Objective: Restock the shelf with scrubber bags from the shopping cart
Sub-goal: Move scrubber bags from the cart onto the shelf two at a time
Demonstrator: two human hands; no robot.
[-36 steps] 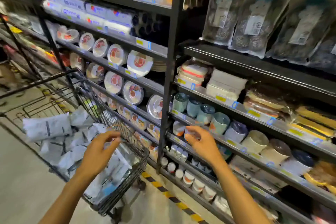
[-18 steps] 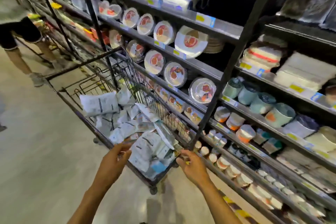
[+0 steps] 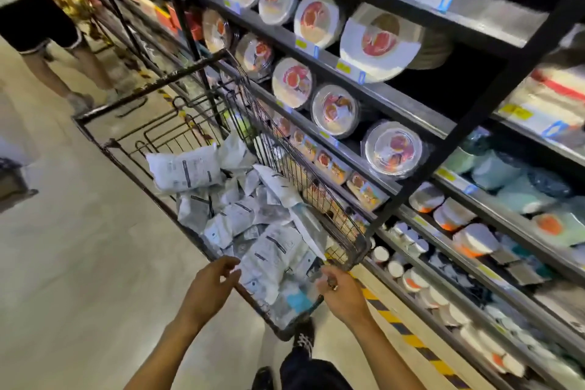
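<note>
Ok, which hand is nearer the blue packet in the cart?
Right. The right hand is just beside the blue packet, at the near right rim of the cart; the left hand sits farther off, past the white bags, at the left rim.

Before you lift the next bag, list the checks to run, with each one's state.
1. Scrubber bags in the shopping cart: ok, a pile is there.
2. Left hand free: ok, fingers loosely curled beside the nearest bag, holding nothing.
3. Right hand grip: cannot tell, fingers curl at the cart's near rim, on rim or bag unclear.
4. Scrubber slot on the shelf in sight: not ok, only plates and bowls show.
5. Other person: ok, beyond the cart's far end, apart from it.
</note>
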